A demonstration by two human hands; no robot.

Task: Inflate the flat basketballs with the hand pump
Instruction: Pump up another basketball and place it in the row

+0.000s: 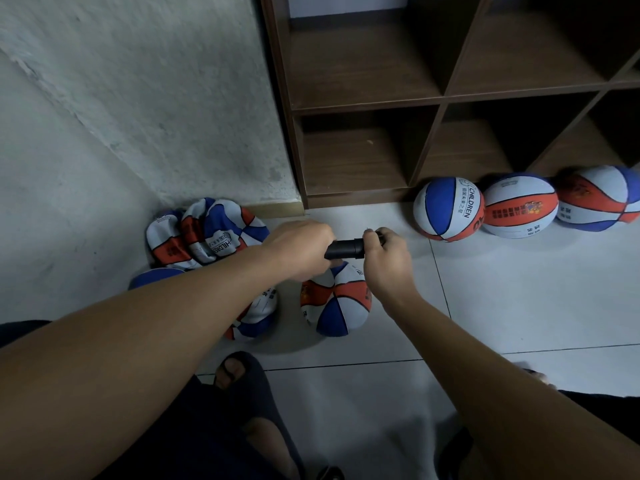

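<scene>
Tiled floor (519,306) runs to a shelf (363,105). Your left hand (299,251) and right hand (388,258) both curl round the pump (346,249), its axis level between them. Below it lies a half-flat ball (336,299), nearer your right.

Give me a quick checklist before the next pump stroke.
1. Left hand grips pump: ok.
2. Right hand holds the pump's other end: ok.
3. Needle seated in ball under the hands: cannot tell, hidden.
4. That ball steadied: not ok, it lies loose on the floor.
5. Flat balls left to do: ok, crumpled pile by the wall.
6. Round balls out of the way: ok, lined up at the shelf.
</scene>
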